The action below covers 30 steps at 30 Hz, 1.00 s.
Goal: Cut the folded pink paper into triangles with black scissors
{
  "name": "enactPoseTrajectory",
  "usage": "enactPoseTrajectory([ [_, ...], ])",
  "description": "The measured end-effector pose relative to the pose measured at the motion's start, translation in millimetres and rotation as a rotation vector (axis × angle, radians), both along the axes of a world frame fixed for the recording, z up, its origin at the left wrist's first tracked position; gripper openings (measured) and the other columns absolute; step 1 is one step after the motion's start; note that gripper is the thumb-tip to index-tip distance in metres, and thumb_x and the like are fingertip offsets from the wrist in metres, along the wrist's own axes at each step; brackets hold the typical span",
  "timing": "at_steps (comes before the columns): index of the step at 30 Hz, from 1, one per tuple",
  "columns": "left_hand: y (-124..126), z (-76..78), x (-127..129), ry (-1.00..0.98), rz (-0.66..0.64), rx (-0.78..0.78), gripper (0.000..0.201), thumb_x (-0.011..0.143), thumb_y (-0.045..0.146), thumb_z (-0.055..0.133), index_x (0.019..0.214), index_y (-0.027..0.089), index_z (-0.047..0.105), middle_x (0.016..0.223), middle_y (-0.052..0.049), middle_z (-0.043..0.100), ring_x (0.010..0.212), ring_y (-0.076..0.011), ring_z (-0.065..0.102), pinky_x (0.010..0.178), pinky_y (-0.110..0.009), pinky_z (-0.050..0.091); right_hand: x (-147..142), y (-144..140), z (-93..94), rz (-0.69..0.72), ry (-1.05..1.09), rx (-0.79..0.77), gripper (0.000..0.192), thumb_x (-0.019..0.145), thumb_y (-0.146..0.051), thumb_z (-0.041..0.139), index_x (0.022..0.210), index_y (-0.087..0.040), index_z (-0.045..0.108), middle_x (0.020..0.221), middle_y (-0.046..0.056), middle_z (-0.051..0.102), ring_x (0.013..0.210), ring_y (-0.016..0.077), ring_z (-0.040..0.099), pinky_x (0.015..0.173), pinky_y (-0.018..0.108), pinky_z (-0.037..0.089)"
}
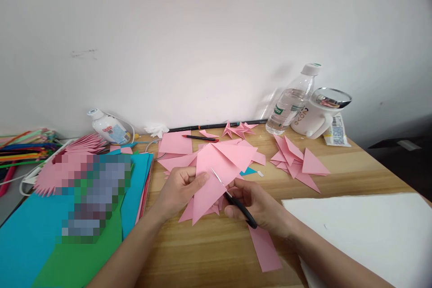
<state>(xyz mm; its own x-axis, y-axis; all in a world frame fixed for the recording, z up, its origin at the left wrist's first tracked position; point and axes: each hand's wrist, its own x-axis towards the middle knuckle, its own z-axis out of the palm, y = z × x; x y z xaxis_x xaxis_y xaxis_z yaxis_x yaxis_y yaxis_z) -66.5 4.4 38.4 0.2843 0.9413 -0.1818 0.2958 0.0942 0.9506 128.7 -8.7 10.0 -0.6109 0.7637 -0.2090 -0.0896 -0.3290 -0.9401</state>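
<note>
Head view: left hand [177, 189] pinches folded pink paper [211, 180] at its left edge, thumb on top, fingers curled under. Right hand [251, 202] closed through black handles of scissors [232, 198] — blades point up-left, lying against paper's right side. Paper held above wooden table [209, 252]. Just below right hand, pink strip [265, 247]. Beyond fingers, more pink sheets, pencil [200, 137], paper stars [238, 129]. Far right — water bottle [292, 101], white mug [317, 114]. Left of left hand, blue and green sheets [30, 243].

Both hands [178, 189] [251, 204] — fingers curled, gripping
</note>
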Motion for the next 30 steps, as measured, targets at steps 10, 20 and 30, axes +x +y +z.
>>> enactPoseTrajectory([
  [10, 0.6, 0.3, -1.1, 0.049, -0.031, 0.024, 0.040, 0.079, 0.045, 0.048, 0.055, 0.012, 0.048, 0.051, 0.004, 0.037, 0.047, -0.0063, 0.030, 0.044, -0.020, 0.017, 0.1, -0.8, -3.4, 0.004, -0.008, 0.025, 0.031, 0.068, -0.030, 0.070, 0.087, -0.014, 0.051, 0.072, 0.000, 0.052, 0.062, 0.0092, 0.042, 0.055, 0.021, 0.031],
  [20, 1.2, -1.2, -1.7, 0.018, -0.031, 0.007, 0.040, 0.079, 0.045, 0.048, 0.057, 0.012, 0.048, 0.053, 0.003, 0.039, 0.048, -0.0064, 0.031, 0.044, -0.020, 0.018, 0.3, 0.7, -7.7, -0.002, -0.004, 0.056, 0.025, 0.071, -0.029, 0.068, 0.081, -0.015, 0.050, 0.062, -0.005, 0.044, 0.053, 0.0057, 0.033, 0.047, 0.019, 0.022],
  [30, 1.2, -3.5, -3.4, -0.025, -0.043, -0.009, 0.039, 0.079, 0.045, 0.048, 0.060, 0.011, 0.052, 0.054, 0.002, 0.042, 0.049, -0.0068, 0.034, 0.045, -0.020, 0.020, -1.0, -0.2, -5.8, -0.016, -0.029, 0.065, 0.026, 0.070, -0.030, 0.068, 0.082, -0.015, 0.050, 0.060, -0.005, 0.045, 0.052, 0.0059, 0.033, 0.048, 0.020, 0.022],
])
